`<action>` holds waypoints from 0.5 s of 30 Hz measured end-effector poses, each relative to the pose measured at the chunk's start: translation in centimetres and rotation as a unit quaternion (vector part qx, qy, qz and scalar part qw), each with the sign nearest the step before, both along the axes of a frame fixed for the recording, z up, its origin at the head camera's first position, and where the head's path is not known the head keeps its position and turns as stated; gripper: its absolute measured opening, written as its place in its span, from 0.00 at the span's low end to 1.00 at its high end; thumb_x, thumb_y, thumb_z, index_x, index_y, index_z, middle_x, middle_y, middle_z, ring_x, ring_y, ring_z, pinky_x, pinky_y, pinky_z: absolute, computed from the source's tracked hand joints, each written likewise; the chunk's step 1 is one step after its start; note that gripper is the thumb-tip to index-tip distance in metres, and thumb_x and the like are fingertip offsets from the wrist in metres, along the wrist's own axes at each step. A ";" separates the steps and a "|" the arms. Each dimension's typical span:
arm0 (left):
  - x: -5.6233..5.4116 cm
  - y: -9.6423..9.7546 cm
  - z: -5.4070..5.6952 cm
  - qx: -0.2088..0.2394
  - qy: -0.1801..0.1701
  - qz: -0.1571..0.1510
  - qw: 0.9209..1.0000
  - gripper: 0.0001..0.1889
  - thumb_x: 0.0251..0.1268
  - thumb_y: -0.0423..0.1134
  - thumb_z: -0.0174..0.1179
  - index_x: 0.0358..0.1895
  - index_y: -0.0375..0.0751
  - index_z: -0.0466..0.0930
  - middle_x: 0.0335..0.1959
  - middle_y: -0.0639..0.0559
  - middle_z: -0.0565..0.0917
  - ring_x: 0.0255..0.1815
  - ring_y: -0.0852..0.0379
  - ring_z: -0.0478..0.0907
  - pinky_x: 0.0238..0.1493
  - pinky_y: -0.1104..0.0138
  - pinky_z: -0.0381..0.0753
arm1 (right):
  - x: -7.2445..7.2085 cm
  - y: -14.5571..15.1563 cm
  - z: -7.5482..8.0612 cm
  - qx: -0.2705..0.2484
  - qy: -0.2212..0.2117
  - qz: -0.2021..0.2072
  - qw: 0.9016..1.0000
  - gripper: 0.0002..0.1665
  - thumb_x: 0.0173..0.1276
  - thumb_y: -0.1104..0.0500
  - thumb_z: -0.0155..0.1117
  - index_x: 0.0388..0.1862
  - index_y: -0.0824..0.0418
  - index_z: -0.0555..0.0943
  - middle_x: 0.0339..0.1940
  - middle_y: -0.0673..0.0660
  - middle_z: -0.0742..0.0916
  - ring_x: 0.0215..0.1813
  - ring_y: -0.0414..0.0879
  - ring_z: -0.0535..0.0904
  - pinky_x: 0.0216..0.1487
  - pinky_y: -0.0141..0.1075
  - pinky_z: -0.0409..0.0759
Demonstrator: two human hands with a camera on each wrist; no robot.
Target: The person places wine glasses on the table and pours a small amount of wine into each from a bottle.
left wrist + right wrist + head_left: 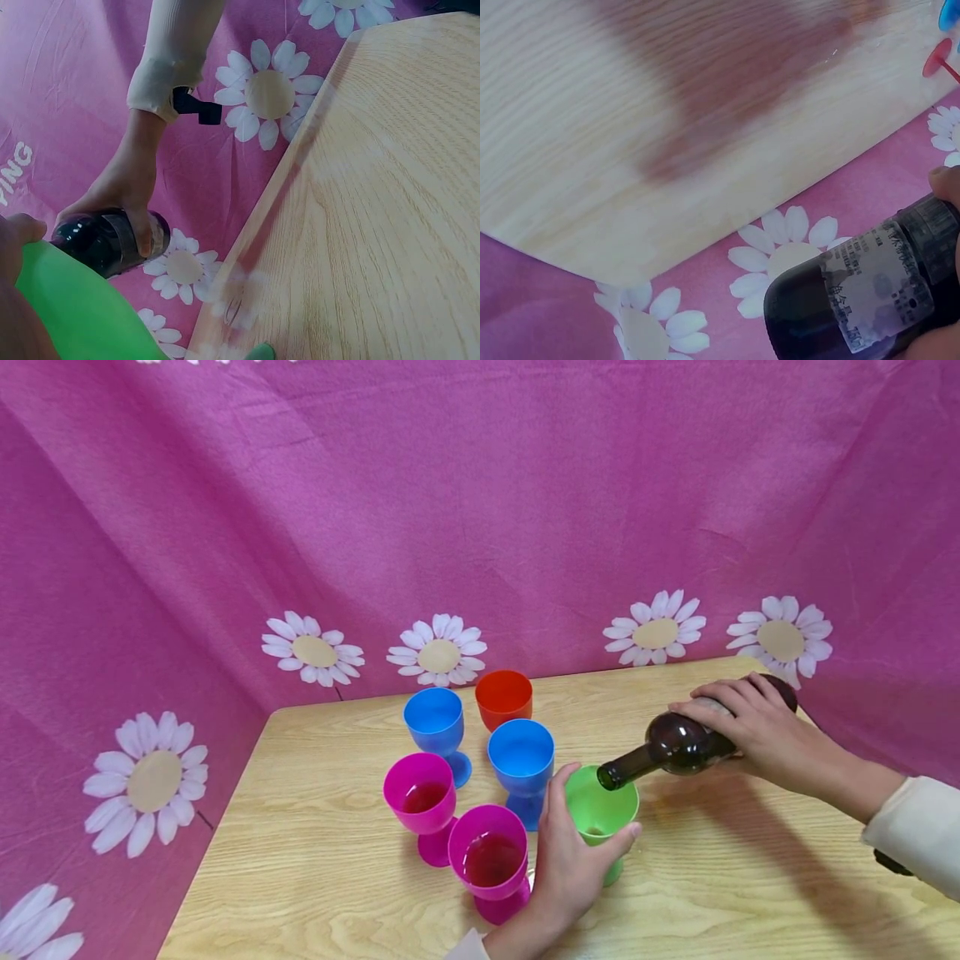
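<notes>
My right hand grips a dark glass bottle by its body. The bottle tilts down to the left, its mouth over the rim of a green goblet. My left hand holds that goblet, fingers on one side of the bowl and thumb on the other; a little liquid shows at its bottom. In the left wrist view the green bowl is close up, with the bottle beyond it. The right wrist view shows the bottle's base and its printed label.
Left of the green goblet, two pink goblets hold red liquid. Behind them stand two blue goblets and a red goblet. All are on a light wooden table, with a pink flowered cloth hanging around it.
</notes>
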State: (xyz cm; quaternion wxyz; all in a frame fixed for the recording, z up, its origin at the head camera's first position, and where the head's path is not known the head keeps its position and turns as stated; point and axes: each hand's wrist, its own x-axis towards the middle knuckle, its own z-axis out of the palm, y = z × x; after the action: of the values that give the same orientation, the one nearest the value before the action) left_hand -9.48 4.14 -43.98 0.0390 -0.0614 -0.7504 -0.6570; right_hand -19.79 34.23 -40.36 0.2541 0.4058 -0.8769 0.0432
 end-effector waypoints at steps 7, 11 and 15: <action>0.0 0.0 0.0 -0.004 -0.010 -0.001 1.000 0.43 0.52 0.45 0.80 0.71 0.57 0.65 0.61 0.59 0.75 0.60 0.55 0.75 0.57 0.60 0.82 | 0.1 0.1 1.0 0.021 0.003 -0.006 1.000 0.57 0.38 0.46 0.80 0.74 0.43 0.73 0.57 0.60 0.80 0.57 0.61 0.75 0.59 0.68 0.66; 0.0 0.0 0.0 -0.005 -0.009 -0.003 1.000 0.43 0.52 0.45 0.80 0.71 0.57 0.65 0.61 0.58 0.75 0.60 0.55 0.75 0.57 0.60 0.82 | 0.1 0.2 1.3 0.031 0.007 -0.007 0.999 0.60 0.35 0.49 0.83 0.75 0.43 0.72 0.58 0.61 0.80 0.57 0.62 0.75 0.59 0.71 0.65; 0.0 0.0 0.1 -0.004 -0.009 -0.002 1.000 0.43 0.52 0.45 0.80 0.71 0.57 0.65 0.61 0.58 0.75 0.60 0.55 0.75 0.57 0.59 0.82 | 0.0 0.1 1.6 0.038 0.010 -0.006 0.999 0.62 0.34 0.49 0.85 0.75 0.42 0.72 0.58 0.61 0.80 0.58 0.63 0.75 0.59 0.72 0.65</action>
State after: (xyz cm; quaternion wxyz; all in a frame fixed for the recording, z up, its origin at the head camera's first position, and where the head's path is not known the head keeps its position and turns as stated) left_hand -9.53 4.13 -43.90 0.0303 -0.0573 -0.7531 -0.6547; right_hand -19.75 34.37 -38.80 0.2474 0.4105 -0.8777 0.0042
